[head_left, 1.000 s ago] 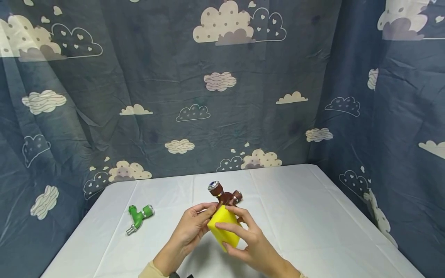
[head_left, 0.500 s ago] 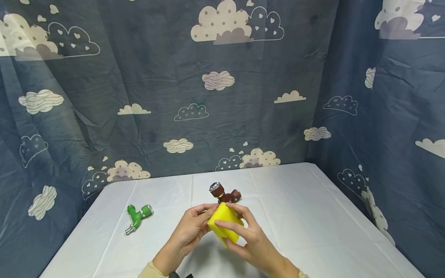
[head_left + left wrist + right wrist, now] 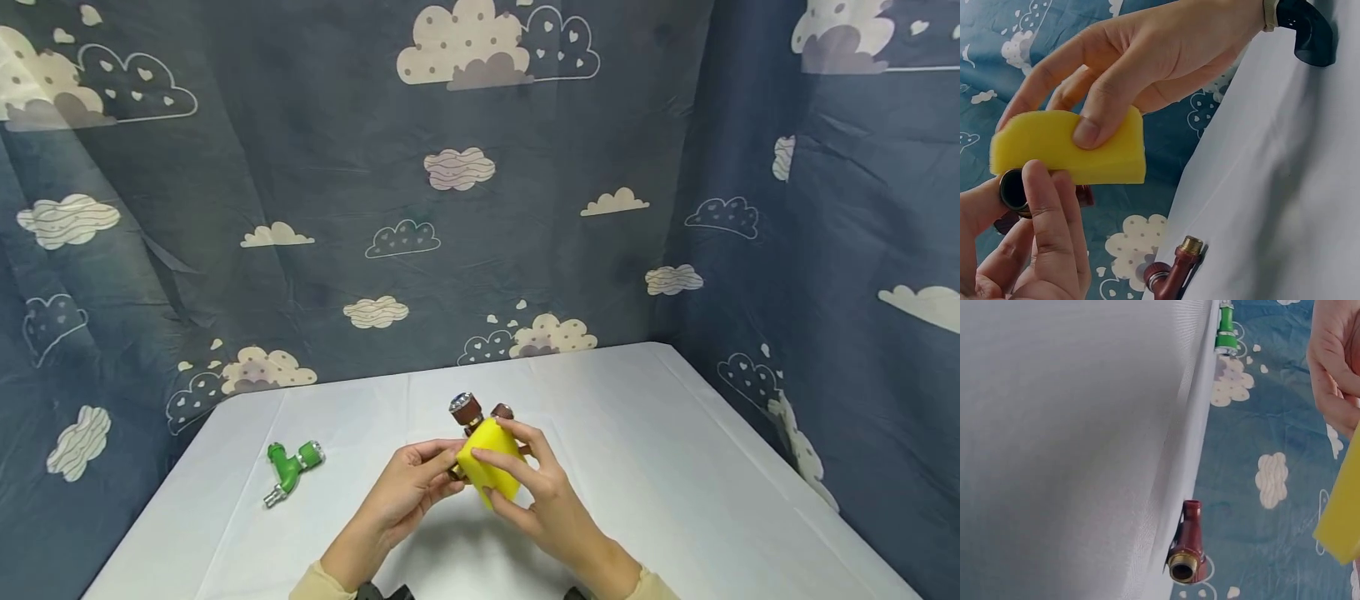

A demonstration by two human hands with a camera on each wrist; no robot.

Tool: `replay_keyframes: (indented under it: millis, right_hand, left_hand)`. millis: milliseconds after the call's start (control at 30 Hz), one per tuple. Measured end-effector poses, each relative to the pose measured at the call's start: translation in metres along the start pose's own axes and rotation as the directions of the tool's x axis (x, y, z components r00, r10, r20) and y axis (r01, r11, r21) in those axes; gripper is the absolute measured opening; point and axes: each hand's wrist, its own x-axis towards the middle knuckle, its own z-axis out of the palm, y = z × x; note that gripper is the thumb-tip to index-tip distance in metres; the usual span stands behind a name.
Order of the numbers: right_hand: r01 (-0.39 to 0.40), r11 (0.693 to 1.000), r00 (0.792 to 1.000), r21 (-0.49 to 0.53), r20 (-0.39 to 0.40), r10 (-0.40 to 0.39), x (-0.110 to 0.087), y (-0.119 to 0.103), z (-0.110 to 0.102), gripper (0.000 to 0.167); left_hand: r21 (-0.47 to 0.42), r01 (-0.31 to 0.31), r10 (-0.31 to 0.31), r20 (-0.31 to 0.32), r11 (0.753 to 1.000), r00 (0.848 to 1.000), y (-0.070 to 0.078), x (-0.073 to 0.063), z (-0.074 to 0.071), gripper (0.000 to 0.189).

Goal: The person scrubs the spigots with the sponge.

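My right hand [image 3: 553,500] pinches a yellow sponge [image 3: 491,462] between thumb and fingers. In the left wrist view, its lower edge lies against a brown tap [image 3: 1014,190] whose round open end faces the camera. Fingers of my left hand [image 3: 408,492] hold that tap, and the sponge hides most of it. A reddish-brown tap with a brass threaded end [image 3: 1175,272] lies on the table in both wrist views. Brown fittings, one a chrome-topped knob [image 3: 467,408], show beyond the sponge in the head view; I cannot tell which tap each belongs to.
A green tap [image 3: 291,471] with a metal spout lies left of my hands. White cloth covers the table [image 3: 637,450]. Dark blue curtains [image 3: 322,167] with cloud prints rise behind and on both sides.
Both hands stay close together. The sponge has risen slightly and tilted against the brown tap, covering more of its body. The view has swung slightly to the right.
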Motion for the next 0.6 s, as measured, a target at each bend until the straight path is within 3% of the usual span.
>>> replay_keyframes:
  millis: [233, 600]
  right_hand:
    - [-0.038, 0.999, 0.998, -0.022, -0.047, 0.037, 0.006, 0.007, -0.003, 0.067]
    - [-0.115, 0.993, 0.986, -0.029, -0.124, 0.111, 0.005, 0.012, -0.005, 0.066]
  left_hand:
    - [0.024, -0.024, 0.022, 0.086, 0.999, 0.996, 0.007, 0.001, -0.004, 0.027]
    - [0.053, -0.036, 0.029, 0.132, 0.998, 0.991, 0.014, -0.004, -0.005, 0.032]
